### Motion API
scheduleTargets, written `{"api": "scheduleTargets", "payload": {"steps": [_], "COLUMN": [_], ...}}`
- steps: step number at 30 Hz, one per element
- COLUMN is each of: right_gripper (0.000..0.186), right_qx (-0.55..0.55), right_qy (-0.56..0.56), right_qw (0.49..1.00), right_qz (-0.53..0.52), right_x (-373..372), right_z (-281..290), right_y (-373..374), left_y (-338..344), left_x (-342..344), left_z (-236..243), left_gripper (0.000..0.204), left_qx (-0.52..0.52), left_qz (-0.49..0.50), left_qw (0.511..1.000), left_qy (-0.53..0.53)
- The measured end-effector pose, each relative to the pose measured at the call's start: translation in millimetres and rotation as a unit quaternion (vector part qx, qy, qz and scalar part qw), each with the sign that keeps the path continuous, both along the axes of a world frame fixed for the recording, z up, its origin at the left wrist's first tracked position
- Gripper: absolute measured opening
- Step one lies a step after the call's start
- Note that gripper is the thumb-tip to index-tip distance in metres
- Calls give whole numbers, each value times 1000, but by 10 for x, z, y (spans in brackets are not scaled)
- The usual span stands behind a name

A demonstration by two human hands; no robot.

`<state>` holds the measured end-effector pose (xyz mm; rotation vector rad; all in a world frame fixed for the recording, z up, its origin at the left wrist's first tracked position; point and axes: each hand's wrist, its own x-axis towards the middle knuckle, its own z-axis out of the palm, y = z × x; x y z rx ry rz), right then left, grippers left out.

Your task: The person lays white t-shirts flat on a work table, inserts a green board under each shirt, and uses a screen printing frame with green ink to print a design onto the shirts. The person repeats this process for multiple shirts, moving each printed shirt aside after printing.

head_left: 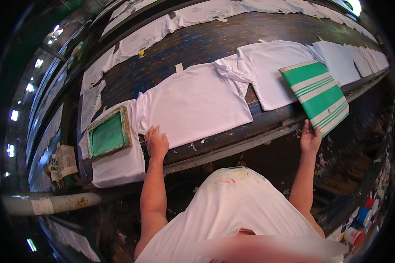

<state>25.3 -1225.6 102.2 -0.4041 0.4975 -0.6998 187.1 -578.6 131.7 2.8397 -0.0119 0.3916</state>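
My left hand (157, 141) lies with fingers apart on the lower left edge of a white T-shirt (193, 107) spread on the long dark printing table (206, 37). Just left of it, a small wooden-framed screen with a green mesh (107, 131) rests on another white shirt (118, 171). My right hand (310, 138) grips the lower left corner of a flat green-and-white striped board (314, 96), held tilted over the table's front edge. Another white shirt (274, 76) lies behind the board.
Rows of white shirts (193, 12) line the table's far side and run away rightward. A grey pipe (74, 202) crosses at lower left, near a hanging sack (63, 160). Paint cans (364, 217) stand at lower right. A metal rail (224, 151) runs along the front edge.
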Motion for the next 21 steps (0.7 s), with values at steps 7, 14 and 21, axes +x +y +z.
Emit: {"api": "scheduleTargets", "payload": {"steps": [7, 14, 21], "right_gripper": [22, 24, 25], "right_qx": [-351, -778, -769], "right_qy": [230, 310, 400], "right_qw": [882, 516, 417], "right_qz": [214, 180, 272], "right_x": [74, 956, 1478], "right_z": [312, 493, 431], "right_y": [970, 1622, 1796], "left_y": [311, 596, 623], "left_x": [-393, -393, -107], "left_z": [106, 61, 86], "left_gripper": [24, 13, 16], "left_qx": [28, -143, -403], "left_qz": [212, 241, 79], "left_qw": [973, 956, 904], "left_qy": [83, 90, -117]}}
